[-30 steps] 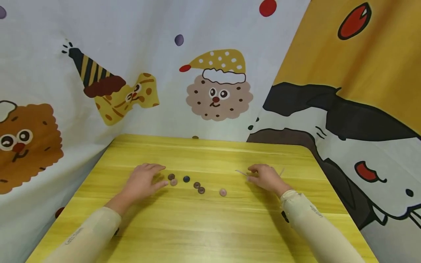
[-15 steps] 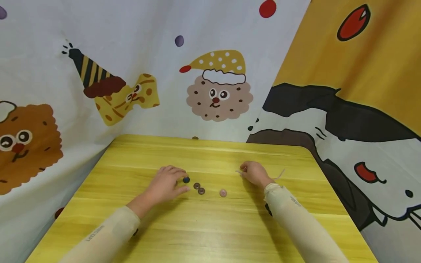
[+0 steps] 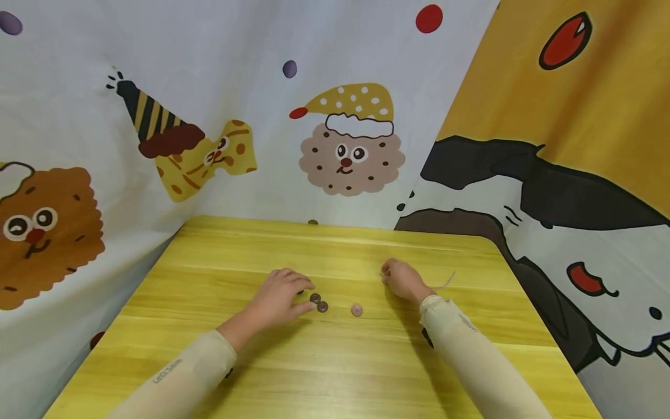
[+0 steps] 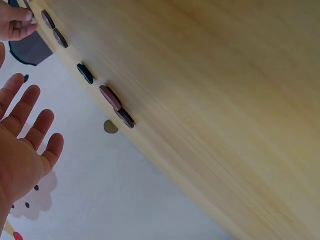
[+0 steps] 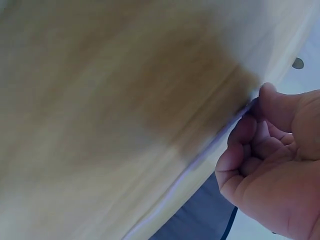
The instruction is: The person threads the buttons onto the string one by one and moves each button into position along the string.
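Note:
My left hand [image 3: 280, 295] hovers over a loose row of round buttons, fingers spread apart and holding nothing. Beside its fingertips lie a dark brown button [image 3: 315, 298] and another brown button [image 3: 323, 306], touching. A dark blue button [image 4: 85, 73] is mostly covered by that hand in the head view. In the left wrist view, a reddish-brown button [image 4: 111, 97] and a darker button [image 4: 124, 118] sit together; the hand hides them from the head camera. Farther right is a pink button [image 3: 357, 310]. My right hand [image 3: 404, 279] pinches a thin pale string [image 5: 170, 192] between thumb and finger near one end.
A yellow wood-grain table [image 3: 324, 361] carries everything. Behind it hangs a white cloth with cartoon prints [image 3: 235, 70], meeting the table's far edge. The string's loose part [image 3: 447, 281] trails to the right of the right hand.
My left hand has moved right along the buttons, covering the left ones. My right hand has shifted left to the string's end and now pinches it. The buttons look unmoved.

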`<state>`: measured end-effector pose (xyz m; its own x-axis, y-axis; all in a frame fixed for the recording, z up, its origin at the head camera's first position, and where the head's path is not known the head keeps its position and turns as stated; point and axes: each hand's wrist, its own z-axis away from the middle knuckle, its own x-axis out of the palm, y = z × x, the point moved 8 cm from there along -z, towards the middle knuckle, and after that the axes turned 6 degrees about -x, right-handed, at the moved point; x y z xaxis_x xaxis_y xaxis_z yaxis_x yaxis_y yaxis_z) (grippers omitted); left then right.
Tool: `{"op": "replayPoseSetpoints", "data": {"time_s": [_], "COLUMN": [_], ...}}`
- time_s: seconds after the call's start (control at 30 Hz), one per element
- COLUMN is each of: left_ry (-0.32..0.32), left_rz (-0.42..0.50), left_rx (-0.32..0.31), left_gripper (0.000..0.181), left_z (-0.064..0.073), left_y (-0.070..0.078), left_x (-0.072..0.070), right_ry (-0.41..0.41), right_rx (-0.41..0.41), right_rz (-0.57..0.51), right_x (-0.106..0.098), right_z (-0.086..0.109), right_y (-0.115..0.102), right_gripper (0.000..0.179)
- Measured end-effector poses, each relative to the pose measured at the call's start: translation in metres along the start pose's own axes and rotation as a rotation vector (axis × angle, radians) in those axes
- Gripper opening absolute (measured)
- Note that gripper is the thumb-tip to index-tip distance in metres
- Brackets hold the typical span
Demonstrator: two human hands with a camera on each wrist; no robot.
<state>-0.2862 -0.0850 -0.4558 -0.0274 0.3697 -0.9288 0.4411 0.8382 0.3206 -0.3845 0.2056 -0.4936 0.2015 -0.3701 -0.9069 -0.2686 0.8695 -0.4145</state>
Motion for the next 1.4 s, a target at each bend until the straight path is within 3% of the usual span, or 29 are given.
{"op": "replayPoseSetpoints", "data": {"time_s": [0.1,0.4,0.67,1.0,1.23,1.4], "left_ry": [-0.006,-0.032,-0.056,-0.07,-0.099,-0.108], "left_rz": [0.004,0.054,-0.026,-0.005,-0.02,-0.02], "left_rx": [0.01,0.043,0.038,0.05,0.023,0.025], "left_gripper": [0.045,0.043,0.043,0.047,0.05,0.042], "left_z": [-0.002,-0.007,-0.016,-0.037,-0.047,-0.051], "left_y": [0.005,0.025,0.042,0.066,0.069,0.074], "left_x": [0.0,0.008,0.016,0.042,0.06,0.065], "right_ry": [0.021,0.07,0.053,0.042,0.051,0.062], "right_rx": [0.0,-0.002,-0.024,-0.012,0.011,0.011], "right_rz": [-0.032,-0.159,-0.221,-0.269,-0.274,-0.273], "right_x": [-0.001,-0.007,-0.009,-0.005,-0.003,-0.004], "right_z": [0.006,0.024,0.038,0.039,0.039,0.041], "right_y": [0.004,0.016,0.02,0.024,0.026,0.023], "right_gripper": [0.031,0.013,0.015,0.015,0.015,0.013]}}
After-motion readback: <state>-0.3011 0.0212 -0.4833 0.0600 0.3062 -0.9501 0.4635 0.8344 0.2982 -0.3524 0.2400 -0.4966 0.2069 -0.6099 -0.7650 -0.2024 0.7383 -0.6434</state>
